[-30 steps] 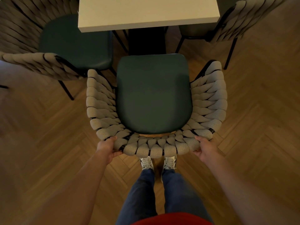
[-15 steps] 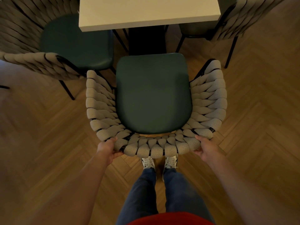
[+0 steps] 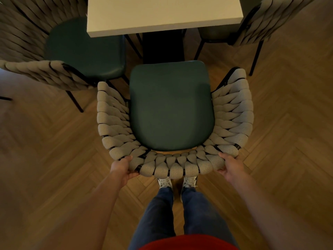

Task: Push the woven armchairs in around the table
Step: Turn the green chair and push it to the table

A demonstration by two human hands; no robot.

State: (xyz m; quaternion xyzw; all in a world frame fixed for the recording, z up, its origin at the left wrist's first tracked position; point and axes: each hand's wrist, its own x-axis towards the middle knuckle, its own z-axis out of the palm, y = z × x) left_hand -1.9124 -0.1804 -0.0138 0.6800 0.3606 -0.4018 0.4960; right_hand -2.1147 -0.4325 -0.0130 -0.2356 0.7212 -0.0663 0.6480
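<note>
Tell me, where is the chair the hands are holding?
In the head view, the held armchair sits in the middle, just short of the white table, with another armchair on its left.

The centre woven armchair, with a dark green seat and beige woven back, stands upright facing the white table. Its seat front lies just short of the table edge. Two matching armchairs stand at the table's left and right sides.

Thick, knitted-looking beige cord wraps the armchair back over a thin black metal frame — its dark green seat cushion smooth with a faint leather-like sheen. The pale desk top is matt; the floor is herringbone wood.
</note>
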